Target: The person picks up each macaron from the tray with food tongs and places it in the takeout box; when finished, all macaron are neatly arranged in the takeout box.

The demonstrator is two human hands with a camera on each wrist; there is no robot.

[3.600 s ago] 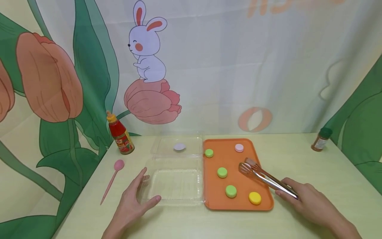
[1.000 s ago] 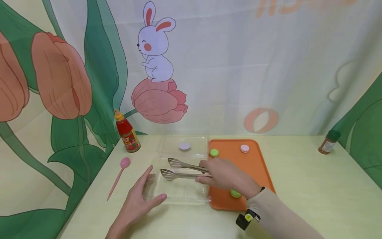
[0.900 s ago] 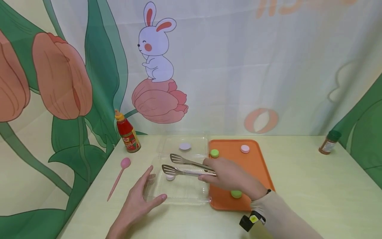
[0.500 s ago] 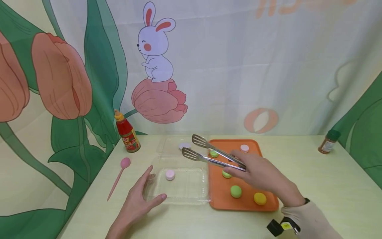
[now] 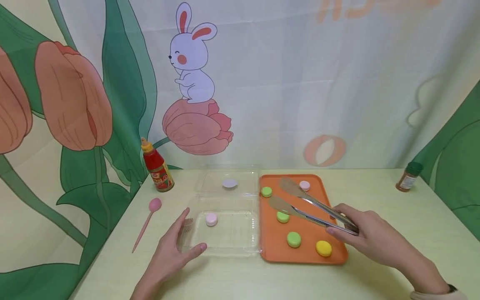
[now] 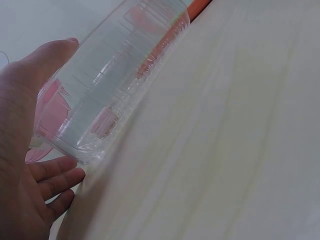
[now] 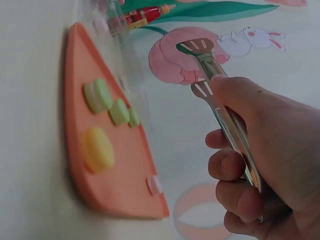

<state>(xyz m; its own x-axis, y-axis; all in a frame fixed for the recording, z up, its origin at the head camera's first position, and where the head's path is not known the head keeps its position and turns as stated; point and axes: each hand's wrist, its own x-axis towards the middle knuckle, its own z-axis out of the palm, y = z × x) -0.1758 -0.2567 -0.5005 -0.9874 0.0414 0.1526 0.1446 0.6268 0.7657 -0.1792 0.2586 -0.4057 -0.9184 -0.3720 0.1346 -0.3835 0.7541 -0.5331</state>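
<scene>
My left hand (image 5: 168, 252) rests at the left side of a clear hinged plastic container (image 5: 236, 250), thumb and fingers spread around its corner. In the left wrist view, the fingertips lie close to the container wall (image 6: 95, 85). A pale pink macaron (image 5: 211, 219) sits inside the base. My right hand (image 5: 378, 241) grips metal tongs (image 5: 318, 204) over the orange tray (image 5: 273, 252); their slotted tips are parted, with nothing held between them. On the tray lie green macarons (image 5: 293, 239), a yellow macaron (image 5: 323, 248) and another pink macaron (image 5: 304, 186).
The container's lid lies folded back, with a white oval label (image 5: 230, 183). A red sauce bottle (image 5: 157, 170) and a pink spoon (image 5: 148, 221) are at the left. A green-capped spice jar (image 5: 409, 176) stands far right. A printed curtain (image 5: 262, 83) hangs behind the table.
The tongs picked a pink macaron off the tray and let it go in the container. My right hand then drew back right over the tray. My left hand stayed by the container.
</scene>
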